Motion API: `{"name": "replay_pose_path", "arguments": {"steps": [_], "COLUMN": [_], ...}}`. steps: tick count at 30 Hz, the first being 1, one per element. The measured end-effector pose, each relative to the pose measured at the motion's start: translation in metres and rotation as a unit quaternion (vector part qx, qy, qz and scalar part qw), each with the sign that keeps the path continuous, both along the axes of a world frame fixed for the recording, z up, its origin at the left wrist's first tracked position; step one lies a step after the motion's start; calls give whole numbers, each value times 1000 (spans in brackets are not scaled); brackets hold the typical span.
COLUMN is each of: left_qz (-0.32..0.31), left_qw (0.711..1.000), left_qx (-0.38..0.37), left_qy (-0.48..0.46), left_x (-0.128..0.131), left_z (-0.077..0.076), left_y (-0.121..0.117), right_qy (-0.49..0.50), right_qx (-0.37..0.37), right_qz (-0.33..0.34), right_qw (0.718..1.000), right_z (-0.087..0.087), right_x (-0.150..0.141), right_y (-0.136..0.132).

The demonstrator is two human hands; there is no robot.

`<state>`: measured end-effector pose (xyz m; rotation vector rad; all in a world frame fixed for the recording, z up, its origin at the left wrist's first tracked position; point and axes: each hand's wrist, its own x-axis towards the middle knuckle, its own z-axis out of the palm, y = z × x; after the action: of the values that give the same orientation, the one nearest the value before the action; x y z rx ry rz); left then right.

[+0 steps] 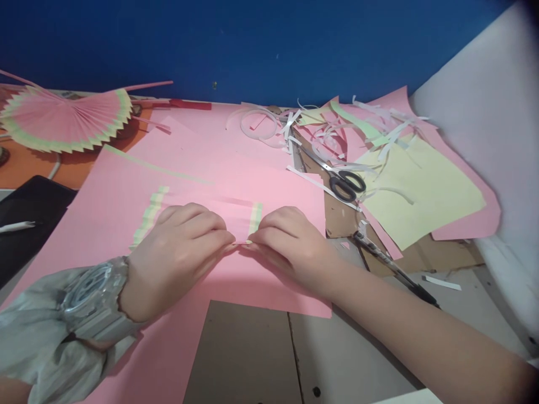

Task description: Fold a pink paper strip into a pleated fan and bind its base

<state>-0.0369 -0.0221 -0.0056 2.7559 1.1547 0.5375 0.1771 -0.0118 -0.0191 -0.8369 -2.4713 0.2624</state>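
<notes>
A pink paper strip (236, 216) with green and yellow bands at both ends lies over large pink sheets. Its near edge is creased into narrow folds. My left hand (181, 247) pinches that near edge, thumb and fingertips pressed together. Close beside it, my right hand (290, 241) pinches the same edge near the banded right end (255, 217). The left banded end (152, 216) looks rippled with pleats and is partly behind my left hand. A watch (99, 300) sits on my left wrist over a grey sleeve.
A pleated pink and green paper fan (69, 118) rests at the back left. Black-handled scissors (347, 185) lie on the right among white paper scraps (391, 137), near a yellow sheet (425, 191). A pen (396, 269) lies beyond my right forearm. A blue wall (252, 45) bounds the back.
</notes>
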Motion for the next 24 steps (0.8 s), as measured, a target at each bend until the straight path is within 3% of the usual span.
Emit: {"name": "replay_pose_path", "arguments": {"steps": [5,13,24], "left_qz": [0,-9,6], "left_qw": [1000,995,999], "left_qx": [23,90,42], "left_qy": [16,42,4], "left_x": [1,1,5], "left_z": [1,-1,-2], "left_y": [-3,-5,-3], "right_qy": [-17,-4,-41], "right_qx": [37,-12,63], "right_qz": [19,6,54], "right_qw": [999,1000,996], "right_z": [3,-2,-1], "right_x": [-1,-3,-1], "right_y": [-2,1,-1]}}
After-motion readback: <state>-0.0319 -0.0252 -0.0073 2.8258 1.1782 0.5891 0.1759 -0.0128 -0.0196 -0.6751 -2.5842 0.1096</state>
